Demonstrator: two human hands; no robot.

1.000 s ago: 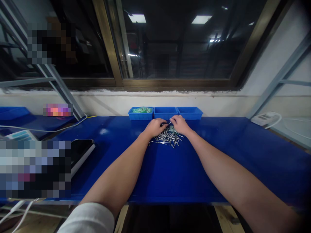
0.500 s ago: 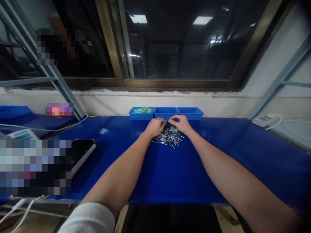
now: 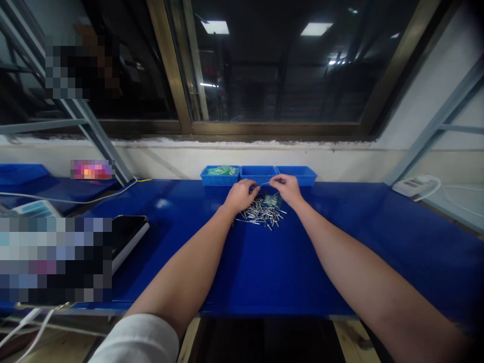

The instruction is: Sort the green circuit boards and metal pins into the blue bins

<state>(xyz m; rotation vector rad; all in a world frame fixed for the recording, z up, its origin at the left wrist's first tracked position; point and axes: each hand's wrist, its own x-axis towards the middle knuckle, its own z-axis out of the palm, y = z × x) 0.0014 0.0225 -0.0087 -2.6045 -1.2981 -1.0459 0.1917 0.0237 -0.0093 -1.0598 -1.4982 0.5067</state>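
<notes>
A heap of thin silver metal pins with thicker ends (image 3: 264, 216), looking like blind rivets, lies on the blue table under my hands. My right hand (image 3: 290, 189) pinches a thin metal pin (image 3: 265, 184) between thumb and fingertips, just above the heap. My left hand (image 3: 239, 195) is curled at the heap's left side, with its thumb and fingers close together near the pin's other end. What its fingers hold is too small to make out. At the back of the heap, near my right hand, sits a small greenish clear packet (image 3: 270, 200).
Behind my hands stand three blue bins: the left bin (image 3: 204, 180) holds green packets, beside a middle bin (image 3: 257, 171) and a right bin (image 3: 302, 174). A dark-screened device (image 3: 130, 232) lies on the left. A white power strip (image 3: 410, 186) is at far right.
My right hand has drawn slightly away from the left, up and to the right, so more of the thin pin shows between them. My left hand has barely moved.
</notes>
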